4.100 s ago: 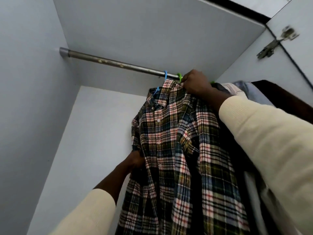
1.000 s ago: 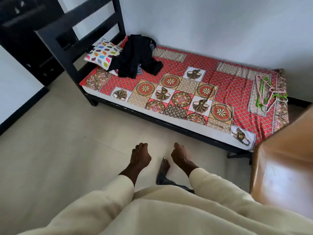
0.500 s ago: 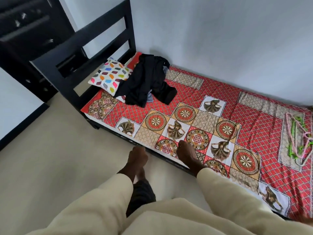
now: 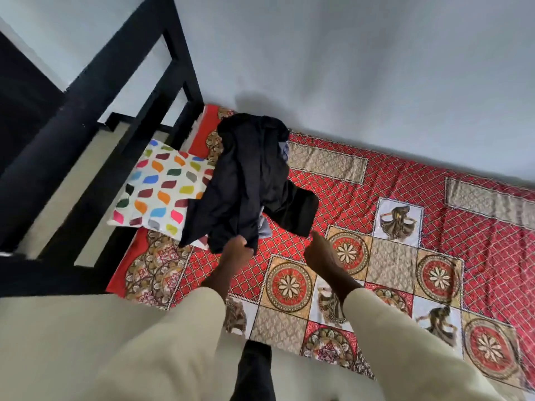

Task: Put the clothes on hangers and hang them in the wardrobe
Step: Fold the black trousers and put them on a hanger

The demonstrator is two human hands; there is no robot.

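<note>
A crumpled black garment (image 4: 249, 180) lies in a heap on the red patterned bedspread (image 4: 405, 215), partly over a pillow, with a bit of grey-blue cloth (image 4: 265, 230) under it. My left hand (image 4: 236, 251) grips the garment's near lower edge. My right hand (image 4: 321, 256) hovers over the bedspread just right of the heap, fingers stretched toward it, holding nothing. No hangers or wardrobe are in this view.
A white pillow with coloured leaf shapes (image 4: 162, 186) lies at the head of the bed. The black slatted headboard (image 4: 121, 117) stands on the left. A pale wall (image 4: 347, 68) runs behind the bed. My dark trouser leg (image 4: 253, 371) shows at the bottom.
I have left the wardrobe and the hung plaid shirt and moved up to the bed. Both hands reached forward, and my left hand has taken hold of the black garment.
</note>
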